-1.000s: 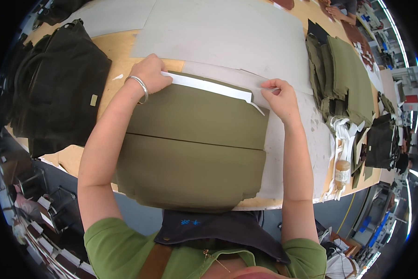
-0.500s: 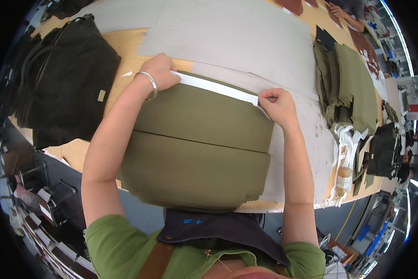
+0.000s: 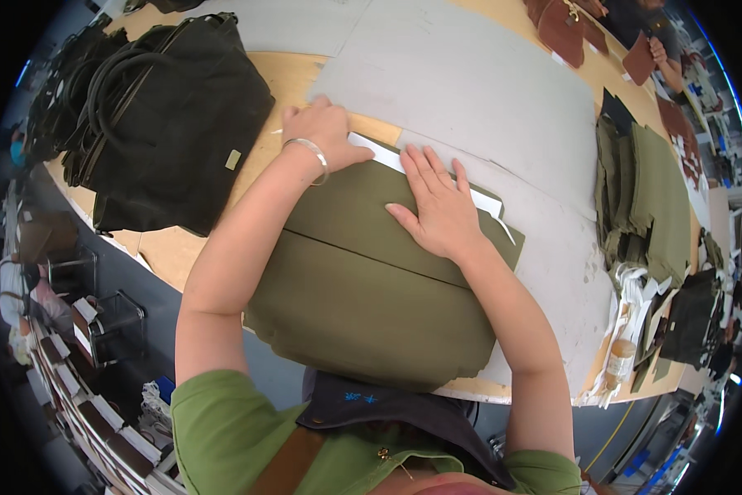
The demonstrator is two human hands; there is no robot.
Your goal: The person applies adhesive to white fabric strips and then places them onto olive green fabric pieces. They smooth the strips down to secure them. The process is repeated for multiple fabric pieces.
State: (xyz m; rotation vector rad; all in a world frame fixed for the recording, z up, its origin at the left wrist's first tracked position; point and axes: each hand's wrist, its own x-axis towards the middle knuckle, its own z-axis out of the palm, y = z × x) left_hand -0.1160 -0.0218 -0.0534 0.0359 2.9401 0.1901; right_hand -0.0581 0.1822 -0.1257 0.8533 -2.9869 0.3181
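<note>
Olive-green fabric panels (image 3: 371, 313) lie in a stack in front of me, with a dark straight line crossing the top layers. A white strip (image 3: 376, 153) runs along the far edge of the top panel, partly hidden under my fingers. My right hand (image 3: 441, 202) lies flat across the strip with its fingers spread. At the strip's left end, my left hand (image 3: 321, 132), with a silver bangle on the wrist, rests on the fabric corner, thumb stretched along the edge and apart from the bent fingers. Past my right hand, a thin white tail (image 3: 507, 231) curls from the strip's right end.
Black handbags (image 3: 181, 124) stand at the left. On the right are folded olive fabric pieces (image 3: 659, 198), hanging white strips (image 3: 631, 293) and a jar (image 3: 621, 359). Grey sheets (image 3: 470, 74) cover the tabletop. Another person's hand (image 3: 658, 51) holds a brown piece at the far right.
My right hand has let go of the strip's right end and moved left, now flat on the strip. The strip lies down on the fabric. The whole view has shifted and turned slightly.
</note>
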